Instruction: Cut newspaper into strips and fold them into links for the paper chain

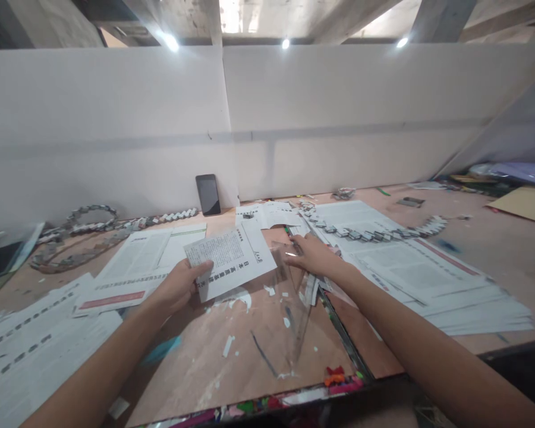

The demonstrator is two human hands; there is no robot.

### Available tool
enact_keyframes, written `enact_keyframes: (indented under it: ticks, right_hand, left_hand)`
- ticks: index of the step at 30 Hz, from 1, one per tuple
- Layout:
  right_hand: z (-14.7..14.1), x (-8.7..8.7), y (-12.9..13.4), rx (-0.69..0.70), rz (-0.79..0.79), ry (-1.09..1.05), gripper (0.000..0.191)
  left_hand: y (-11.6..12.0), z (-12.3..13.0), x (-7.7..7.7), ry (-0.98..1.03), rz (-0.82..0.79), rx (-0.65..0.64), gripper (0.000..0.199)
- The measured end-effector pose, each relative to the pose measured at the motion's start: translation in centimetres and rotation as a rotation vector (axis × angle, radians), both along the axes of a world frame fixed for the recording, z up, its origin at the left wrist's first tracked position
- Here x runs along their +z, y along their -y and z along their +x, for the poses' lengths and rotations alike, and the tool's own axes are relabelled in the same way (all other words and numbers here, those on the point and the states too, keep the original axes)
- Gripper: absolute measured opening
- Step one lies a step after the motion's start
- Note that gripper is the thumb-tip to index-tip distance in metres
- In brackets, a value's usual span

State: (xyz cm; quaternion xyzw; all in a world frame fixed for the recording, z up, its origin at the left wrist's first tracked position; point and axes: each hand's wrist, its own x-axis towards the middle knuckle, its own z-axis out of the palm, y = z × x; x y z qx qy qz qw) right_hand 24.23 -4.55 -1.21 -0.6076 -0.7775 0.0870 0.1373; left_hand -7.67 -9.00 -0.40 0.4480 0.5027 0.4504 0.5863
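1. Two hands, bare, are extended over a pinkish-brown counter [182, 380]; the left hand [185, 285] grasps a printed sheet [227, 261], with its thumb flat on the upper face at the near left corner.
2. Position of the printed sheet: raised and tilted above the middle of the counter, its large headline characters lying along the near side.
3. Right hand [314, 255]: fingers bent, thumb pointing toward the printed sheet but apart from it; whether it grasps anything cannot be told.
4. Near the right hand: a transparent plastic piece [294, 333], its outline indistinct, and narrow paper strips [311, 289].
5. Right side: a fanned stack of printed pages [450, 291], with a folded-paper chain [365, 235] curving across it.
6. Left side: loose newsprint pages [120, 267]; behind them, a second chain [160, 220], coiled at its left end.
7. Rear: a dark-screened smartphone [208, 195], propped upright against a white partition [116, 95].
8. Foreground: white paper scraps [228, 346], scattered.
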Motion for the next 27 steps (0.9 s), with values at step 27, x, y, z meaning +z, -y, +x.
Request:
enact_keyframes:
  ticks: [27]
  right_hand:
    - [-8.2, 0.1, -1.9, 0.253, 0.118, -0.138, 0.053]
  left_hand:
    - [-0.8, 3.8, -0.5, -0.273, -0.248, -0.168, 0.023]
